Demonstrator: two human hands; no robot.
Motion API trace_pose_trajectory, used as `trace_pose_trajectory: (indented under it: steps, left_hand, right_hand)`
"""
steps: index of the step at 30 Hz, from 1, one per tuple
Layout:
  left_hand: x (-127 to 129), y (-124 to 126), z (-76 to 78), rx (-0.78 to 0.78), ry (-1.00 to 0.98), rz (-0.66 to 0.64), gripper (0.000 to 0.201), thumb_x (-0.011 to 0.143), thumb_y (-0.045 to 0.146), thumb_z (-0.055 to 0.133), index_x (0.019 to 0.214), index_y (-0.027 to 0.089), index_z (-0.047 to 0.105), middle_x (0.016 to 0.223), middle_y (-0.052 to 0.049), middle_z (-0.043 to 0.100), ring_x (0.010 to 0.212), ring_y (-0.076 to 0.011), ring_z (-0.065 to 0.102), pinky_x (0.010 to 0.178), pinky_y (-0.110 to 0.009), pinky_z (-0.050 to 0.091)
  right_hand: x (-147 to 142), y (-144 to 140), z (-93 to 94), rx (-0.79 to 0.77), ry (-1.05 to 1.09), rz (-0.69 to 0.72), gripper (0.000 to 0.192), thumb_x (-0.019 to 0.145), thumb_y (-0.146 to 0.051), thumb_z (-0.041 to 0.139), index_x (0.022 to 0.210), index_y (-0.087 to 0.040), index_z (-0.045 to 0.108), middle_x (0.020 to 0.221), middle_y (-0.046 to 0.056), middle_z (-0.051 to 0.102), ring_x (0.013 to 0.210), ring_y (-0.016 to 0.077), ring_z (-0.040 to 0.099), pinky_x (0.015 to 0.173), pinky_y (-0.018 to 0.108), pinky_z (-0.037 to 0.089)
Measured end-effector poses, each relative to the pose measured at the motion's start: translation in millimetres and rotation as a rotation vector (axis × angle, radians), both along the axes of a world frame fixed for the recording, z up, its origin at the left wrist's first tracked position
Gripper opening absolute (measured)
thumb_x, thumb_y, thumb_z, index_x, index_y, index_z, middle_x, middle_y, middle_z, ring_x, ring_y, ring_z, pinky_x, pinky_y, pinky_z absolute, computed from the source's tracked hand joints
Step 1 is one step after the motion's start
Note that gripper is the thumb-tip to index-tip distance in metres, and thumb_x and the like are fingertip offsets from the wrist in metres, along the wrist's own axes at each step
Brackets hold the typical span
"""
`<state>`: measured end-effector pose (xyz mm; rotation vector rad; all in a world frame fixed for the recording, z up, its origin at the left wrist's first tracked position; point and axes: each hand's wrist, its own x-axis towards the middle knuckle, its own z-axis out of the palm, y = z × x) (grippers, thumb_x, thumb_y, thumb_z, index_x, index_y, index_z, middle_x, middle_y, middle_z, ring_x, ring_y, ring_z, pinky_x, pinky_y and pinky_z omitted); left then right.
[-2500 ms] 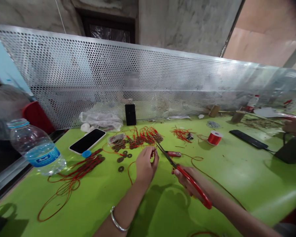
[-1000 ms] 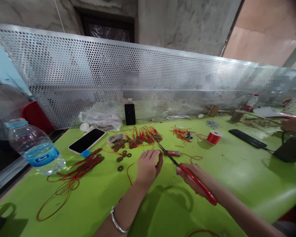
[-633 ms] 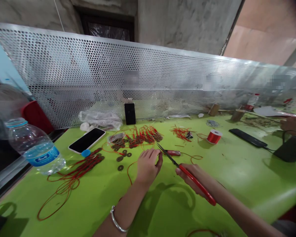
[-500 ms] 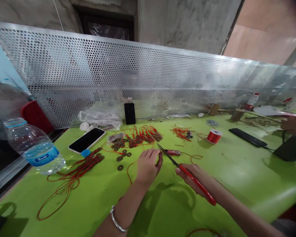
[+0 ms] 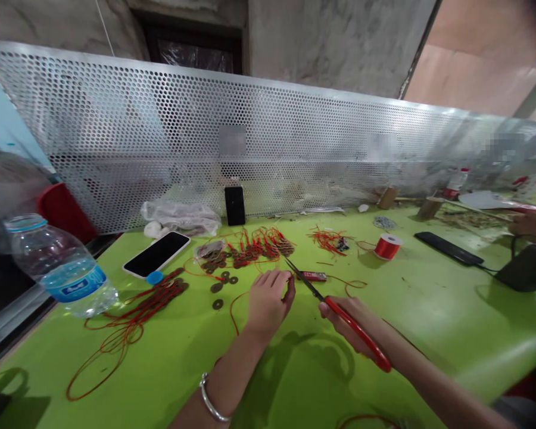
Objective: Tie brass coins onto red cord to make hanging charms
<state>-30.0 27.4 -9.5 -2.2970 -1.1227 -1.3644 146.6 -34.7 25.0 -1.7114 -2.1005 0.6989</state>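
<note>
My right hand (image 5: 346, 319) grips a pair of scissors (image 5: 357, 328) by the red handles. Their dark blades slant up and left, the tips close to the fingertips of my left hand (image 5: 270, 301). That hand is closed in a pinch, and a thin red cord (image 5: 232, 310) runs from it and passes behind the forearm. What lies right between the fingertips is too small to make out. Just beyond the blades rests a small red-labelled piece (image 5: 313, 276). Several loose round coins with holes (image 5: 218, 304) lie left of my left hand.
Coins strung on red cord (image 5: 259, 247) lie ahead, with another corded bundle (image 5: 161, 295) at left. Around them are a water bottle (image 5: 67, 268), a white-edged phone (image 5: 157, 254), a standing phone (image 5: 235, 205), cord scraps (image 5: 328, 239) and a red spool (image 5: 388, 246). A perforated screen (image 5: 272, 131) borders the table.
Hardly anything differs. The scissors and my right hand have shifted very slightly to the right; my left hand stays in its place.
</note>
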Motion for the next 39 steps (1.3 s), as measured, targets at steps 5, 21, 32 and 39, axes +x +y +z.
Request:
trace_pose_trajectory:
  steps: [5, 21, 32, 39]
  left_hand:
    - [0.2, 0.2, -1.0, -0.020, -0.008, -0.008, 0.009, 0.083, 0.015, 0.051, 0.081, 0.018, 0.059, 0.070, -0.002, 0.064, 0.065, -0.0159, 0.059, 0.062, -0.027, 0.043]
    - [-3.4, 0.4, 2.1, -0.321, -0.083, 0.050, 0.011, 0.084, 0.018, 0.049, 0.081, 0.018, 0.060, 0.069, -0.001, 0.063, 0.059, -0.0137, 0.056, 0.055, -0.025, 0.043]
    - [-0.6, 5.8, -4.2, -0.498, -0.141, 0.057, 0.018, 0.085, 0.021, 0.044, 0.084, 0.016, 0.062, 0.073, -0.005, 0.067, 0.057, -0.0146, 0.061, 0.053, -0.025, 0.051]
    - [-4.1, 20.0, -21.6, -0.545, -0.098, -0.025, 0.014, 0.073, 0.015, 0.050, 0.069, 0.024, 0.060, 0.064, 0.000, 0.068, 0.052, -0.0176, 0.062, 0.048, -0.026, 0.049]
  right_hand:
    - [1.2, 2.1, -3.6, 0.032, 0.055, -0.062, 0.044, 0.086, -0.052, 0.030, 0.057, -0.019, 0.038, 0.049, -0.001, 0.043, 0.042, 0.0096, 0.037, 0.042, 0.022, 0.028]
    - [78.9, 28.1, -13.8, 0.140, -0.199, -0.309, 0.040, 0.082, -0.050, 0.044, 0.095, -0.017, 0.064, 0.080, 0.012, 0.071, 0.071, 0.0259, 0.066, 0.062, 0.031, 0.045]
    - [149.0, 42.0, -27.1, 0.081, -0.669, -0.434, 0.037, 0.085, -0.026, 0.043, 0.115, -0.010, 0.059, 0.100, 0.019, 0.065, 0.093, 0.0327, 0.061, 0.075, 0.040, 0.045]
    - [25.6, 72.0, 3.3, 0.163, -0.319, -0.040, 0.044, 0.081, -0.029, 0.051, 0.123, -0.019, 0.054, 0.117, 0.012, 0.058, 0.103, 0.0259, 0.055, 0.087, 0.038, 0.043]
